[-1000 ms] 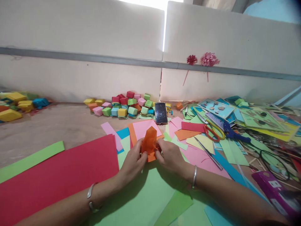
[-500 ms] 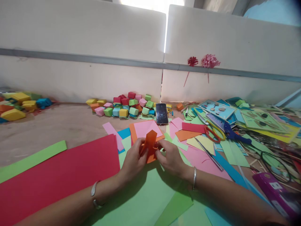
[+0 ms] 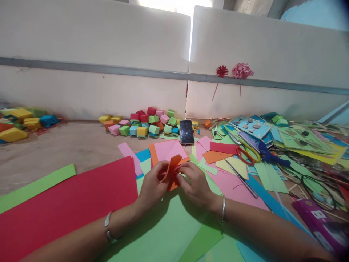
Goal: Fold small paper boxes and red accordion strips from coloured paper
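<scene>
1. Workpiece: the folded orange paper (image 3: 173, 163) is between my two hands, over the large light green sheet (image 3: 160, 233). One flap stands up, narrow and creased; a lower part slants toward me. I cannot tell whether its lower edge touches the sheet.

2. Left grip: my left hand (image 3: 152, 183) is closed on the left side of the orange paper, fingers behind and thumb at the near side.

3. Right grip: my right hand (image 3: 197, 183) pinches the right side of the same piece, thumb below the bent forefinger. The exact contact at the fold is partly hidden by my fingers.

4. Wrists: a silver bangle (image 3: 224, 209) sits on the right, and an open-ended silver cuff (image 3: 107, 219) on the left.

5. Left of the hands: a large red sheet (image 3: 81, 203) lies flat, with a bright green strip (image 3: 38, 182) along its far edge.

6. Beyond the hands: a pink sheet (image 3: 169, 147) rests on an orange sheet (image 3: 153, 154). Farther back, a dark-screened phone (image 3: 187, 131) lies just beside a heap of small coloured paper boxes (image 3: 147, 123).

7. Right of the hands: a slim metallic tool (image 3: 242, 179) lies across paper pieces, near scissors (image 3: 239, 150) with red and yellow handles. A purple box (image 3: 317, 225) is nearer my right forearm.
</scene>
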Demonstrator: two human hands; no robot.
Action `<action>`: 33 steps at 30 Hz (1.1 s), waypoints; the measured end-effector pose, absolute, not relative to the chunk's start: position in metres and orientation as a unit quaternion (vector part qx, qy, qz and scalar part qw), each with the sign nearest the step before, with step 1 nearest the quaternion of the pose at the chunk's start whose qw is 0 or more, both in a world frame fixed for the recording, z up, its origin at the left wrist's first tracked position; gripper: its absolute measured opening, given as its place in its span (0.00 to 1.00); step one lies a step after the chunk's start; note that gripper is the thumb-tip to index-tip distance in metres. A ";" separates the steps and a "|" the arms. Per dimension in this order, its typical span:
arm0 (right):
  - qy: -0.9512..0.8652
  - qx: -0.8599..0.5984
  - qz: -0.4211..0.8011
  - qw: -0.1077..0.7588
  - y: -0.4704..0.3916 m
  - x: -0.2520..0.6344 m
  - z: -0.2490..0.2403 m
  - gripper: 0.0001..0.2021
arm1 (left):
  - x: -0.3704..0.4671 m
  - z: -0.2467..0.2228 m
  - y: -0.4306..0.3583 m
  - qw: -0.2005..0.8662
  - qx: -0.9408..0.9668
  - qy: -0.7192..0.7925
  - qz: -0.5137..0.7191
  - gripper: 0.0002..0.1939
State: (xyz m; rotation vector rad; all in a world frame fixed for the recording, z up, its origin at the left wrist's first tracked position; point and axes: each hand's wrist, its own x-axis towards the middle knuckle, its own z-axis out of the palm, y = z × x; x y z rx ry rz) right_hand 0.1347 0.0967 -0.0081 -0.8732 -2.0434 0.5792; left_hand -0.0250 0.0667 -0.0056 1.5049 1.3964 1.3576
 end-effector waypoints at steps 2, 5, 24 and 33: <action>-0.809 -0.349 0.239 0.408 0.098 0.135 -0.010 0.08 | -0.024 -0.007 0.065 0.321 0.604 0.513 0.518 0.11; -0.802 -0.373 0.250 0.395 0.096 0.134 -0.013 0.06 | -0.025 -0.008 0.063 0.292 0.629 0.503 0.517 0.08; -0.741 -0.412 0.314 0.427 0.099 0.132 -0.009 0.08 | -0.024 -0.007 0.064 0.261 0.613 0.545 0.509 0.09; -0.667 -0.435 0.389 0.463 0.110 0.133 -0.007 0.08 | -0.024 -0.014 0.063 0.351 0.586 0.486 0.546 0.04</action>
